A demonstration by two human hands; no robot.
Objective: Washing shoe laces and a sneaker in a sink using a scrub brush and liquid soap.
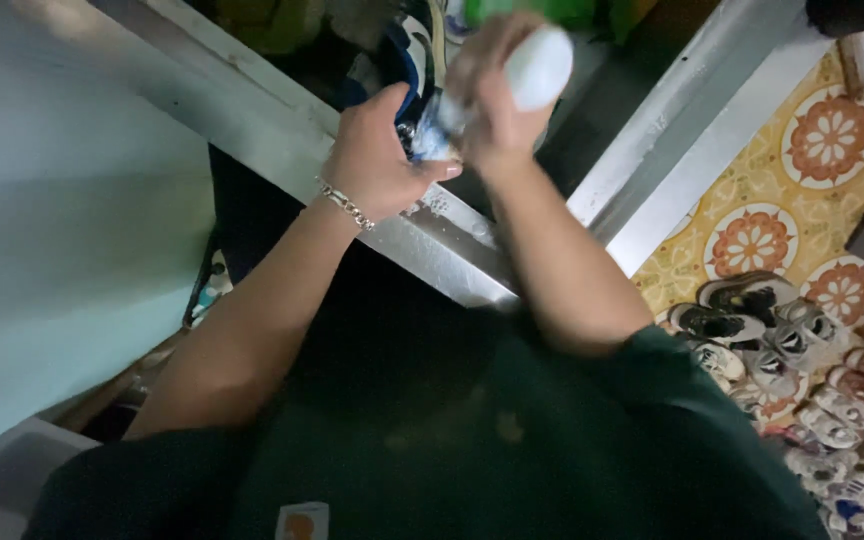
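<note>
My right hand [492, 110] grips a white plastic bottle [537, 65] with a blue-and-white label, tilted with its neck pointing down and left. My left hand [377, 160], a silver chain bracelet [345, 205] on its wrist, is closed around the bottle's neck end, at the cap. Both hands are held up over a metal-edged counter or sink rim [442, 250]. The cap itself is hidden by my fingers.
A pale wall [52, 200] fills the left. Dark and blue items [407, 60] lie in the basin behind the hands. To the right, a patterned yellow-orange tiled floor [822, 140] holds several pairs of shoes [782, 350]. My dark green shirt [512, 440] fills the bottom.
</note>
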